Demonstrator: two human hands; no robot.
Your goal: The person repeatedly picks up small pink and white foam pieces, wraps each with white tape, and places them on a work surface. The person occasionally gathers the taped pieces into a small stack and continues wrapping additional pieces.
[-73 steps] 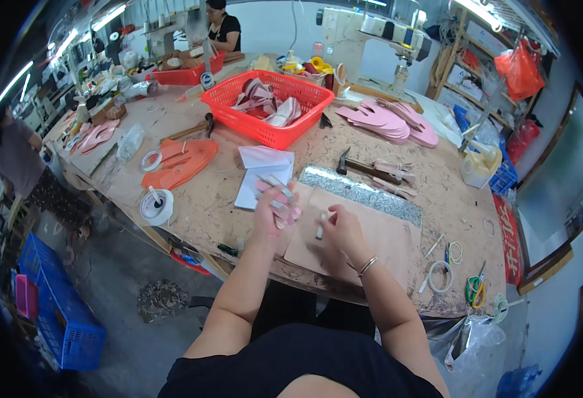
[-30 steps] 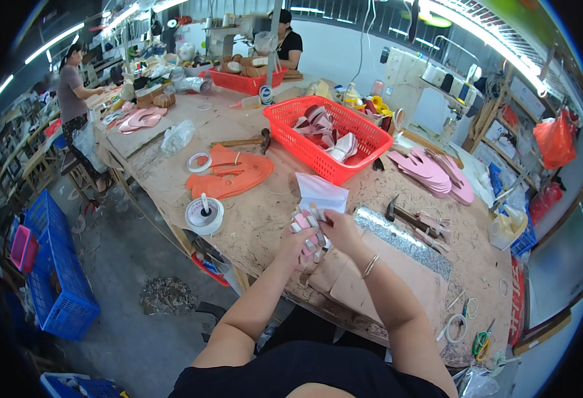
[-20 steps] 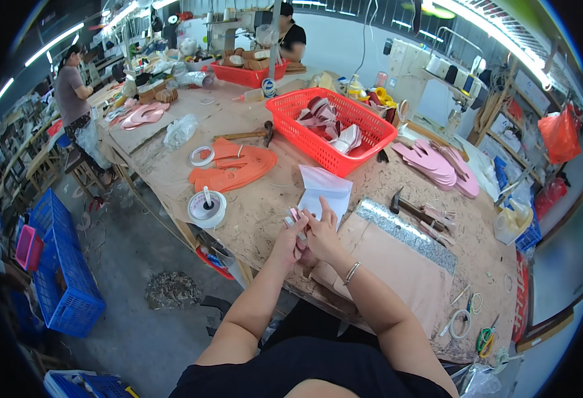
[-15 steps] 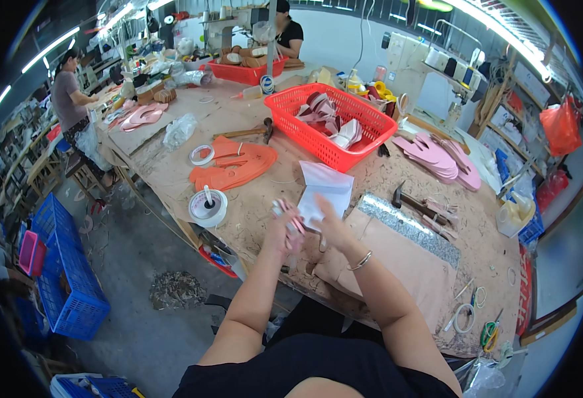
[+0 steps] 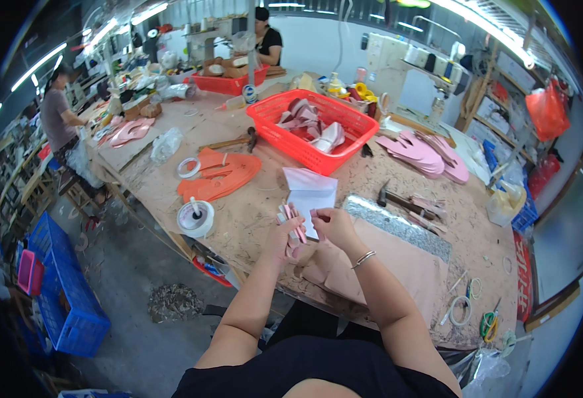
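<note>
A bundle of narrow pink and white strips (image 5: 292,224) is gripped in my left hand (image 5: 282,236), above the near edge of the worktable. Beside it, my right hand (image 5: 336,229), with a bracelet at the wrist, has its thumb and fingertips pinched together. Whatever lies between those fingertips is too small to make out. Behind both hands an opened white paper booklet (image 5: 314,197) lies on the table, its lower part partly covered by them. Light brown sheet material (image 5: 397,265) spreads under and right of my right forearm, over a speckled grey slab (image 5: 397,223).
A red basket (image 5: 354,156) of pink and white pieces stands beyond the booklet. Orange cut pieces (image 5: 228,174) and a tape roll (image 5: 196,219) lie left; a hammer (image 5: 404,202), pink cut pieces (image 5: 414,156) and scissors (image 5: 489,325) lie right. Two people work farther back.
My right hand has swung from a blurred, spread pose into a pinch close to the strips. My left hand keeps its bundle. The whole view has shifted slightly.
</note>
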